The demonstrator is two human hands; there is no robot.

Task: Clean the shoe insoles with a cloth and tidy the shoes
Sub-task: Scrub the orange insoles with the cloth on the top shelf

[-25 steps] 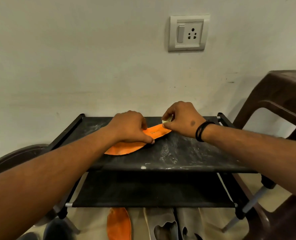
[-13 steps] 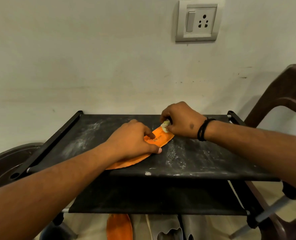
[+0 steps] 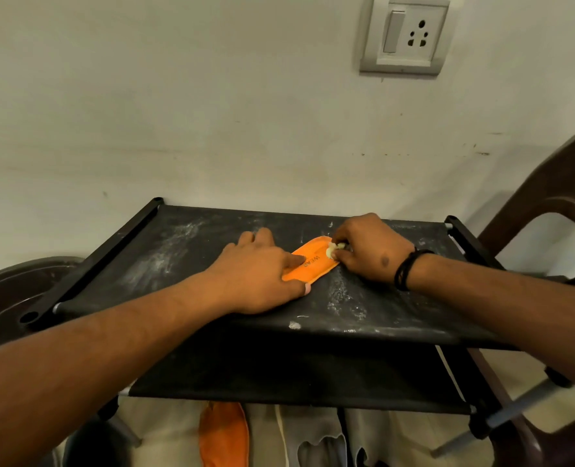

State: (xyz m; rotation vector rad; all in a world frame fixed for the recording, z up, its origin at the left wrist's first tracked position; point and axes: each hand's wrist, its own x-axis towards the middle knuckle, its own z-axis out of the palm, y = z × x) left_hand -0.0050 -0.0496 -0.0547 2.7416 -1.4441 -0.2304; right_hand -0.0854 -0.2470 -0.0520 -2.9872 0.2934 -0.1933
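An orange insole (image 3: pixel 313 262) lies flat on the dusty top shelf of a black shoe rack (image 3: pixel 185 251). My left hand (image 3: pixel 257 276) presses down on its near part with straight fingers and hides most of it. At the insole's far end my right hand (image 3: pixel 370 252) pinches a small pale cloth wad (image 3: pixel 333 249) against the orange surface. A second orange insole (image 3: pixel 223 434) lies on the floor below the rack, next to grey shoes (image 3: pixel 316 439).
The rack stands against a white wall with a switch and socket plate (image 3: pixel 405 38). A brown plastic chair (image 3: pixel 548 210) is at the right, a dark round object (image 3: pixel 6 298) at the left. A lower black shelf (image 3: pixel 296 375) sits under the top one.
The camera has come closer. My left hand has slid further over the insole, covering more of it. My right hand with the cloth has stayed at the insole's far end.
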